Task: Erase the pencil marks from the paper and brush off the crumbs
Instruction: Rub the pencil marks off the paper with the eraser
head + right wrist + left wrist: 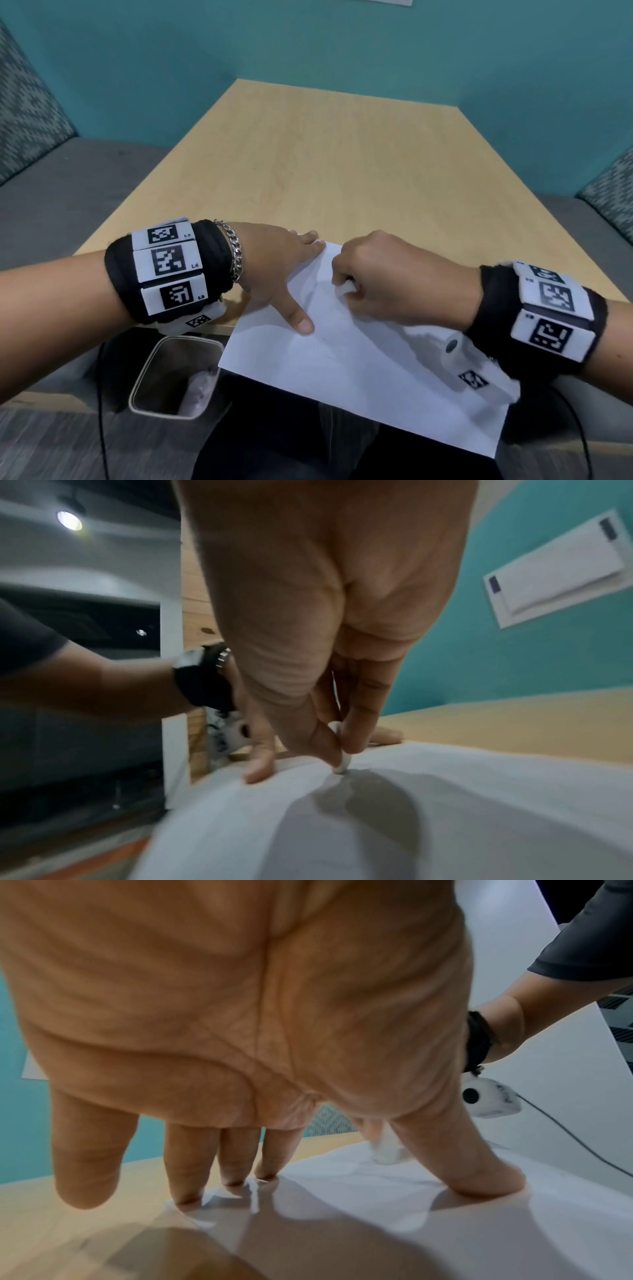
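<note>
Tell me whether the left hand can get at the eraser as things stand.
Probably yes, but not freely. The left hand lies flat, pressing the paper beside the eraser, with nothing between them. However, the right hand pinches the eraser against the sheet, and lifting the left would free the paper.

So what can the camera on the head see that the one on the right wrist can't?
Only the head view shows the bin beside the table, the near end of the paper hanging past the table edge, and both wristbands with their black-and-white squares. Only the right wrist view shows the ceiling light and the white box on the wall. Both show the right hand pinching the white eraser against the paper, and the left hand pressing the paper flat.
</note>
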